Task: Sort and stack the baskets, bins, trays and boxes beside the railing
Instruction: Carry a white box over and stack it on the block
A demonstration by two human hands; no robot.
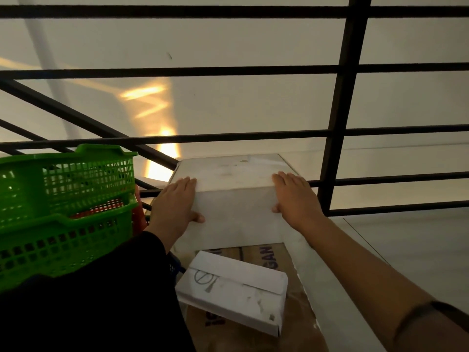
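At the far left stand two green baskets (63, 199) of open mesh, one nested in the other, with something red (101, 208) showing through the mesh between them. Just beside them, a dark sleeve runs up to the left hand (175, 204), which lies flat against the left side of a large white box (236, 196); its fingers (185, 182) are straight and close together, reaching over the box's top edge, while the thumb presses on the near face. The box sits in the middle of the view, right up against the black railing (337, 123), whose horizontal bars cross the pale wall behind. Below the big box, nearer the camera, a smaller white box (233, 290) with a closed flap and a faint circle mark lies tilted on brown cardboard (264, 255) printed with dark letters. On the right side of the large box the right hand (297, 196) mirrors the left, fingers straight and together over the top edge, thumb on the front face, so the box is pressed between both palms. The bare right forearm stretches back to the lower right corner, above a pale floor (406, 250).
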